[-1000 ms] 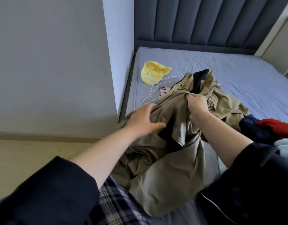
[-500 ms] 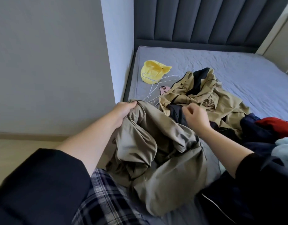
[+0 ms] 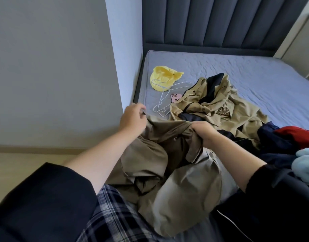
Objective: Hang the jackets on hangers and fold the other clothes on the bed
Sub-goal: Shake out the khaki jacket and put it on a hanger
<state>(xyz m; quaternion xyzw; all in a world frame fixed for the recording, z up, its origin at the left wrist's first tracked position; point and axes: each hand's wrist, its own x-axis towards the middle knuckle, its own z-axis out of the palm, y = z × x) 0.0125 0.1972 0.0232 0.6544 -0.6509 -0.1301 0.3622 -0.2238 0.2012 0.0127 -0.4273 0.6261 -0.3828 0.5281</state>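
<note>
KHAKI JACKET HELD IN BOTH HANDS AT THE NEAR EDGE OF THE BED

Clock directions are read from the middle of the view.

The crumpled khaki cotton jacket (image 3: pixel 167 159) lies at the centre and toward 6 o'clock, spread over the near edge of the bed with the grey-blue quilted cover (image 3: pixel 246 70). Its upper edge is lifted between the two hands.

The left hand (image 3: pixel 132 117), at 10 o'clock, has its fingers curled and pinches the left end of that edge. The right hand (image 3: pixel 205 132), at 2 o'clock and close to the centre, is closed in a fist round a bunch of the same fabric. Both forearms are bare, with dark sleeves pushed up.

A second tan jacket with dark navy lining (image 3: pixel 225 103) lies in a heap at 1 o'clock, touching the held jacket. The white wire hangers (image 3: pixel 165 95) lie flat at 12 o'clock, partly under the tan jacket, with a pink phone (image 3: pixel 175 97) on them. A yellow knitted garment (image 3: pixel 163 76) lies just beyond the hangers.

At 3 o'clock sits a pile of navy, red and light blue clothes (image 3: pixel 281 142). The dark padded headboard (image 3: pixel 220 23) stands at 12 o'clock, far. Plaid fabric (image 3: pixel 108 215) shows at 7 o'clock
</note>
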